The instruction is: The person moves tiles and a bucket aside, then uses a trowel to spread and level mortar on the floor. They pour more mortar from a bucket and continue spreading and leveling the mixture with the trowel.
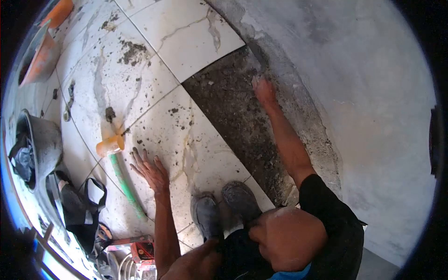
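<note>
My left hand (151,172) rests on a white marbled floor tile (182,144), its fingers spread and holding nothing. Beside it lies a mallet (110,146) with a yellowish head and a green handle. At the far end of a strip of bare dirt (233,102), close to the wall, my right hand (265,91) is closed on what looks like a trowel (258,53). Its grey blade points away from me, near the corner of a laid tile (186,32). The trowel's handle is mostly hidden in my fist.
A grey plastered wall (368,93) rises along the right. On the left are a dark bucket (46,140), an orange basin (44,58), a black bag (77,210) and a red box (142,252). Dirt crumbs (133,52) lie scattered over the tiles. My dusty shoes (205,214) stand beside the dirt strip.
</note>
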`<state>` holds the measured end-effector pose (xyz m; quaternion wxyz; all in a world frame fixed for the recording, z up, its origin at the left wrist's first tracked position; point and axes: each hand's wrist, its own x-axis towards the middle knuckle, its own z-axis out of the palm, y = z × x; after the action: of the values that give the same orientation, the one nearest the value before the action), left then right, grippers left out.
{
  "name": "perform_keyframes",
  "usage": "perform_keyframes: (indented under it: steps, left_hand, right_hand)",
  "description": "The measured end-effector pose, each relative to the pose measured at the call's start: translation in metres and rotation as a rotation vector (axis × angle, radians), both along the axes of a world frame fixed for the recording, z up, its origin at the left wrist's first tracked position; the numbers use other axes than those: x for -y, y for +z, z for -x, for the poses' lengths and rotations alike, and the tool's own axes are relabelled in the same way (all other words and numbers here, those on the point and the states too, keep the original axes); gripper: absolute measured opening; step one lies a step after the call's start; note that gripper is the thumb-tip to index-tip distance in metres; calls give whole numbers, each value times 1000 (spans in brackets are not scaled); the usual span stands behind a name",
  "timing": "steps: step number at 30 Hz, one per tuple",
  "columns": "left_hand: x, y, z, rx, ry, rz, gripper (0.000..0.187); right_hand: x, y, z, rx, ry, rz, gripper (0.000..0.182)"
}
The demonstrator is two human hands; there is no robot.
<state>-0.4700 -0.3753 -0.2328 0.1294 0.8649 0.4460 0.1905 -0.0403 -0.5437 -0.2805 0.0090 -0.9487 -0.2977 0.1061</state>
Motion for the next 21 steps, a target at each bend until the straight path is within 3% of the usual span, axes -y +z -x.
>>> perform_keyframes:
  steps: [5,9,11,15,17,20,21]
  left_hand:
    - [0,-2,-1,-2,15,-8,35]
    - [1,-1,0,-13,8,-5,36]
    - [0,-1,0,9,-9,-20,36]
    - [1,-1,1,-17,11,-6,35]
    - [3,-1,3,-14,3,-12,36]
    - [0,-1,1,-11,-10,-30,36]
    - [1,-2,0,-24,-1,-34,36]
  right_hand:
    - [-16,45,41,235,-155,-353,40]
    - [5,44,39,223,-85,-388,48]
    - [1,39,33,51,-153,-136,51]
    - [0,60,42,-48,-198,-216,49]
    - [9,51,45,123,-193,-363,45]
    - [4,89,64,111,-127,-360,45]
    - [9,65,48,117,-129,-362,45]
